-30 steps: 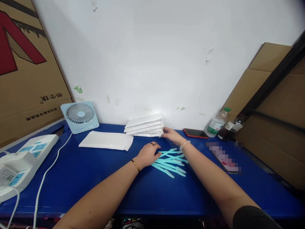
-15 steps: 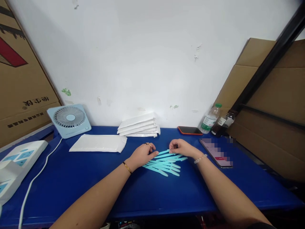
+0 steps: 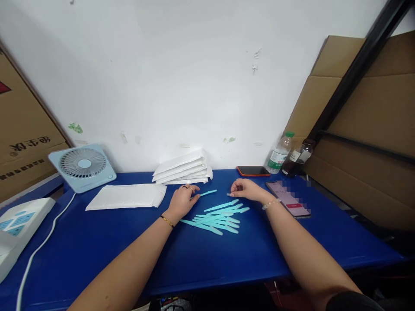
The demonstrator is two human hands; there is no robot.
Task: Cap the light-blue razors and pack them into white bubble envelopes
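My left hand is closed in a pinch on one turquoise eyebrow razor, whose slim end points right. Across a gap, my right hand pinches a small pale piece that looks like a blade cover. Below and between both hands, several more turquoise eyebrow razors lie fanned in a loose, overlapping pile on the blue table, most with their pale wider ends to the right.
A white padded envelope lies left of my hand, with a stack of white envelopes against the wall. A light-blue fan, power strip and cable stand left. Two phones and bottles sit right.
My hands have drawn apart above the pile; a razor now shows in the left hand and a small pale piece in the right. The whole view has shifted slightly.
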